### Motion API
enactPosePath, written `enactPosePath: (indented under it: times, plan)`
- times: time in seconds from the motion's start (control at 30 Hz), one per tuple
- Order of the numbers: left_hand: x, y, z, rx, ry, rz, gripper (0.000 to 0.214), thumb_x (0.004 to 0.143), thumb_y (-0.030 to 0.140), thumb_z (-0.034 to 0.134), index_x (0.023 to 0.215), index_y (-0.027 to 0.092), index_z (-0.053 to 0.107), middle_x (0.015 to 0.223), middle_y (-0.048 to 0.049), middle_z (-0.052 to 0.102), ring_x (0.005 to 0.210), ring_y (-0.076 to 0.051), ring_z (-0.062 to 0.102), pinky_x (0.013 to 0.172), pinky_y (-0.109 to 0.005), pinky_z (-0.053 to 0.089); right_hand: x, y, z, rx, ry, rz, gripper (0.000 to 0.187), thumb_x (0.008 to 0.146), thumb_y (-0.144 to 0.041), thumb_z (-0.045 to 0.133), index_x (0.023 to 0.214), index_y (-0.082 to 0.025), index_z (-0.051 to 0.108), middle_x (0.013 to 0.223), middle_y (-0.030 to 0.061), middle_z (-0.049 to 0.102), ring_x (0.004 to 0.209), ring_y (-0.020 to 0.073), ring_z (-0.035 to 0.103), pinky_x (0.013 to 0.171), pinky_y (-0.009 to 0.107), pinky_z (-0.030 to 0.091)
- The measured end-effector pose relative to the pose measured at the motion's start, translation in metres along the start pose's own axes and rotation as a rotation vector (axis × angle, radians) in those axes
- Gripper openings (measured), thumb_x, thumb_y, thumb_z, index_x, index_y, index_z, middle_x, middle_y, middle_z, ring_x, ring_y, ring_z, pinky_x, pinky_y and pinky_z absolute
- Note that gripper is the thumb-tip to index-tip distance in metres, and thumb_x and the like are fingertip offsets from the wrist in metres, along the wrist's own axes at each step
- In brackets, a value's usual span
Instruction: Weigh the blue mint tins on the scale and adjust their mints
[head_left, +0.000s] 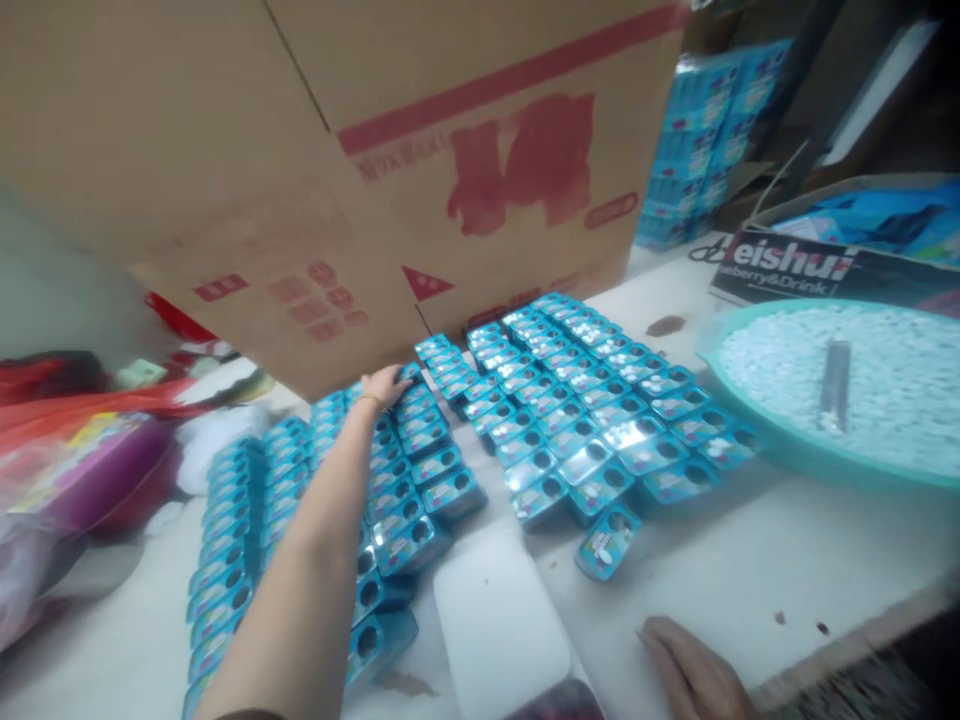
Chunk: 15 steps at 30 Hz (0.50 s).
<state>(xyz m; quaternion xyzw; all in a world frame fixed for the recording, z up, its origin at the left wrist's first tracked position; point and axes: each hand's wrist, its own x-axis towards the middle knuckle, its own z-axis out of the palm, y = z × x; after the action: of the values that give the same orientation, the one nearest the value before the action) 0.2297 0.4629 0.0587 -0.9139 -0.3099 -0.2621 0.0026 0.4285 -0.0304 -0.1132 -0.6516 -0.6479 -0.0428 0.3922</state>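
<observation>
Rows of small blue boxes with a round dark hole in the top stand on the white table. My left hand (pixel 384 386) reaches across the left group of blue boxes (pixel 439 462) and rests on their far end, fingers stretched out over the tops. One blue box (pixel 607 541) lies at an angle, apart from the near end of the right group. Close to the table's front edge is my right hand (pixel 694 668), only partly in view, its fingers pressed together and its palm hidden. Between the groups lies a white, rounded-corner object (pixel 501 625).
A large cardboard carton (pixel 525 250) stands behind the boxes. On the right are a turquoise basin (pixel 795 455) of small pale pieces with a clear scoop-like item (pixel 834 385), and a black printed box (pixel 795 268). Wrapped blue packs (pixel 694 140) are stacked behind; plastic bags (pixel 97 470) lie left.
</observation>
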Motion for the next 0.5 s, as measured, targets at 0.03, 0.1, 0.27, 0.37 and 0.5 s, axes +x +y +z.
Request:
enactPosePath:
  times: [0.03, 0.1, 0.27, 0.37, 0.5]
  plan:
    - [0.0, 0.0, 0.001, -0.036, -0.018, 0.01, 0.03, 0.084, 0.047, 0.058, 0.07, 0.02, 0.057, 0.063, -0.002, 0.065, 0.065, -0.019, 0.066, 0.07, -0.039, 0.053, 0.002, -0.003, 0.001, 0.03, 0.012, 0.059, 0.026, 0.09, -0.02, 0.043, 0.102, -0.026, 0.064, 0.092, 0.005, 0.071, 0.08, 0.0222, 0.07, 0.068, 0.028, 0.061]
    - [0.002, 0.005, -0.002, -0.072, -0.037, 0.013, 0.036, 0.085, 0.051, 0.055, 0.073, 0.017, 0.058, 0.066, -0.0024, 0.065, 0.068, -0.017, 0.066, 0.075, -0.038, 0.052, 0.008, -0.009, 0.0, 0.09, -0.024, 0.186, 0.02, 0.093, -0.02, 0.043, 0.1, -0.023, 0.062, 0.089, 0.0053, 0.07, 0.079, 0.0206, 0.07, 0.071, 0.028, 0.06]
    - [-0.022, 0.103, -0.02, -0.113, -0.057, 0.054, 0.039, 0.089, 0.05, 0.05, 0.1, 0.013, 0.059, 0.102, -0.008, 0.067, 0.099, -0.021, 0.061, 0.096, -0.044, 0.045, 0.022, -0.017, -0.008, 0.173, -0.078, 0.236, 0.015, 0.095, -0.02, 0.042, 0.094, -0.018, 0.058, 0.08, 0.0051, 0.066, 0.072, 0.0171, 0.065, 0.068, 0.028, 0.055]
    - [-0.072, 0.212, -0.024, -0.199, -0.168, 0.304, 0.034, 0.087, 0.046, 0.056, 0.107, 0.019, 0.057, 0.123, -0.0118, 0.058, 0.116, -0.025, 0.053, 0.099, -0.046, 0.043, 0.023, -0.018, -0.012, 0.19, -0.106, 0.248, 0.019, 0.097, -0.022, 0.04, 0.092, -0.017, 0.058, 0.079, 0.0058, 0.065, 0.071, 0.0165, 0.064, 0.066, 0.027, 0.053]
    - [-0.133, 0.314, 0.003, -0.11, -0.334, 0.345, 0.039, 0.082, 0.047, 0.06, 0.108, 0.018, 0.057, 0.138, -0.0172, 0.047, 0.13, -0.034, 0.04, 0.105, -0.057, 0.033, 0.02, -0.019, -0.014, 0.183, -0.116, 0.267, 0.024, 0.098, -0.026, 0.038, 0.092, -0.016, 0.059, 0.079, 0.0069, 0.066, 0.071, 0.0171, 0.064, 0.067, 0.027, 0.052]
